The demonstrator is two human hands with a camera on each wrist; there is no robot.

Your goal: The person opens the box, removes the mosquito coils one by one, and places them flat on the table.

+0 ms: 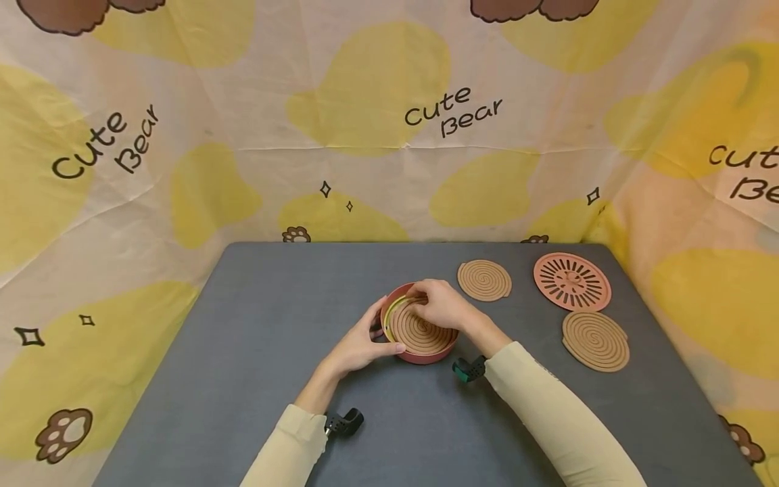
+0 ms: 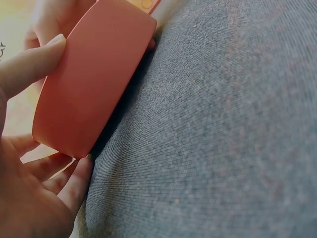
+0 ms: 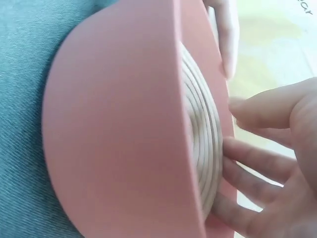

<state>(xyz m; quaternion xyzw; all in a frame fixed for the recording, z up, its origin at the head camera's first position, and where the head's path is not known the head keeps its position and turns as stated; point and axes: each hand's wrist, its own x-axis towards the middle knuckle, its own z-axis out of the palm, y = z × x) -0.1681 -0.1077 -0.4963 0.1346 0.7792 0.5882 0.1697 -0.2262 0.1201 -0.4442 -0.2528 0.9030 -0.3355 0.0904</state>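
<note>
A round pink mosquito coil box (image 1: pixel 420 359) stands on the grey table between the two hands. A tan mosquito coil (image 1: pixel 422 331) lies inside its opening, and a yellow-green curved strip (image 1: pixel 392 308) shows along the left inner edge. My left hand (image 1: pixel 359 346) grips the box's left side, its thumb on the outer wall (image 2: pixel 94 79) and its fingers around the lower edge. From above, my right hand (image 1: pixel 442 304) reaches into the box. Its fingertips touch the coil (image 3: pixel 205 114) in the right wrist view, with the thumb held apart from them.
Another tan coil (image 1: pixel 485 281) lies behind the box to the right. Farther right are a pink slotted lid (image 1: pixel 572 281) and a third coil (image 1: pixel 596 341), near the table's (image 1: pixel 255 338) right edge. A patterned cloth (image 1: pixel 377 122) hangs behind and along the sides.
</note>
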